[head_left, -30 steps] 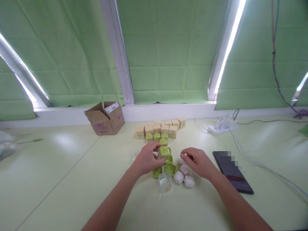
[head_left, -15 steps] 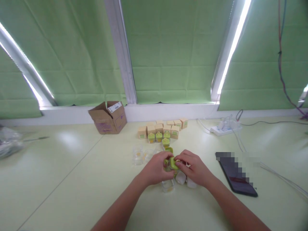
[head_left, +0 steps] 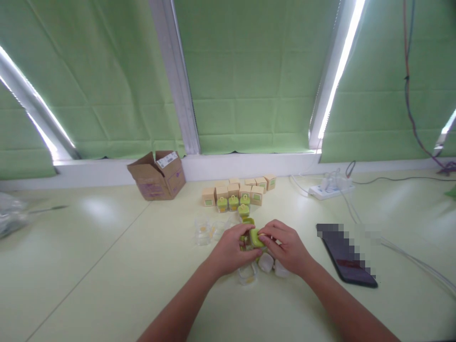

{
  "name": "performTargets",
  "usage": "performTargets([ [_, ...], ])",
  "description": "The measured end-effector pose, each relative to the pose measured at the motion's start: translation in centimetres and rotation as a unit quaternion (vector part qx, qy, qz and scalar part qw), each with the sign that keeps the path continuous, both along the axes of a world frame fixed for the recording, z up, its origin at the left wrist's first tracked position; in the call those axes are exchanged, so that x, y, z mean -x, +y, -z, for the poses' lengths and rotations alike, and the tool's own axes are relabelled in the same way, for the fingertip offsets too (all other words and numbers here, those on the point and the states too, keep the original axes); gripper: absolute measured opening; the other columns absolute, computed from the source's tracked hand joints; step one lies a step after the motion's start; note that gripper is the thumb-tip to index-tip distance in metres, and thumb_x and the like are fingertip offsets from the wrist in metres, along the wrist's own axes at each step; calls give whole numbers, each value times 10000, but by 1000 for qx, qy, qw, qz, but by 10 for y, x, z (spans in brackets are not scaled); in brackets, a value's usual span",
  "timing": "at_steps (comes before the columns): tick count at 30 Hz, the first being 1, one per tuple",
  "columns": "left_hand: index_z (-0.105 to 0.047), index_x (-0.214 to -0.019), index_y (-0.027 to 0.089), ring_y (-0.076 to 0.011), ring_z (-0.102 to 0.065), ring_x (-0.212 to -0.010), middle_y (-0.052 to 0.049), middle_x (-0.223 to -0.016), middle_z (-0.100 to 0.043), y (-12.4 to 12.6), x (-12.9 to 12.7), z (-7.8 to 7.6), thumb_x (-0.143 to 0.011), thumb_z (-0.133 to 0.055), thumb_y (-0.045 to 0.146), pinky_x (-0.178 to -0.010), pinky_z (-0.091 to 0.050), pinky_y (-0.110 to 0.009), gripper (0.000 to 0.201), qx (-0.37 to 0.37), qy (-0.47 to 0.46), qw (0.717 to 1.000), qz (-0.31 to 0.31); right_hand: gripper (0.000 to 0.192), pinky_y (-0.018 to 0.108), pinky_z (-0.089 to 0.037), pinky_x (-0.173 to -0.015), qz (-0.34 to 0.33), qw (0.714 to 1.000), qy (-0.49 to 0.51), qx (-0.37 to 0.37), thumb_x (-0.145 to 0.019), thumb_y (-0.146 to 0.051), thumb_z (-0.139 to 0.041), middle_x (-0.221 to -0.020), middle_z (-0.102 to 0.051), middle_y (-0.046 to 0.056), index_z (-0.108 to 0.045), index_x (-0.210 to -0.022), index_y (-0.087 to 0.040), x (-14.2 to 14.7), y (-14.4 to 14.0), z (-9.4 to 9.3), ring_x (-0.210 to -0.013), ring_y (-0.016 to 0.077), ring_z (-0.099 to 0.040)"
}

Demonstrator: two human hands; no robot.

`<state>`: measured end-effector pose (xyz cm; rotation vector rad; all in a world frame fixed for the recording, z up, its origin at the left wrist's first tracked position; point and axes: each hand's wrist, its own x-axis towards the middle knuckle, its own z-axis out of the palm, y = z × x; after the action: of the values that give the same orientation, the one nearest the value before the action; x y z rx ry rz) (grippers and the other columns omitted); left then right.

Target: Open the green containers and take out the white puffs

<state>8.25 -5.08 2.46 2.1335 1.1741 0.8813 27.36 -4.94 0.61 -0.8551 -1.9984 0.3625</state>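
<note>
My left hand and my right hand meet over the table's middle, both pinching one small green lid. Under and around the hands lie more green lids, pale pink rounded pieces and a clear square container. Beyond the hands stand small green-lidded jars in front of a row of small tan boxes. A few empty clear containers sit to the left of my left hand.
An open cardboard box stands at the back left by the window sill. A black phone lies to the right, with a white power strip and cables beyond it. Crumpled plastic is at the far left edge.
A second ago my hands were apart, the left on a green-lidded jar, the right by the pink pieces. They have since come together around a green lid.
</note>
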Motion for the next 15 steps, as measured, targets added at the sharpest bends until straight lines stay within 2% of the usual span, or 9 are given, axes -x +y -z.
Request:
performTargets([
  [3,-591,-1126,210,-196,-600,-932,-50,-1075,-635,0,0,-1,-677,-721,316,-727,-530,-264,479,-7,12,1000,4,182,287,-482,-738,-6,1000,6,1,-903,-251,-471,-896,-615,61,-650,-900,-220,0,0,1,-843,166,-581],
  [6,-602,-1112,219,-206,-599,-942,-45,-1063,-645,0,0,-3,-679,-719,303,-794,-512,-297,456,-24,21,999,6,181,304,-485,-805,-16,1000,9,-4,-903,-246,-466,-973,-630,70,-644,-912,-219,0,1,0,-913,172,-588],
  [15,-610,-1101,222,-208,-608,-906,-43,-1035,-658,0,0,-2,-663,-719,304,-807,-495,-309,459,-36,31,999,0,183,313,-492,-811,-23,1000,2,-5,-911,-250,-449,-947,-662,66,-626,-944,-220,0,1,0,-904,178,-606],
])
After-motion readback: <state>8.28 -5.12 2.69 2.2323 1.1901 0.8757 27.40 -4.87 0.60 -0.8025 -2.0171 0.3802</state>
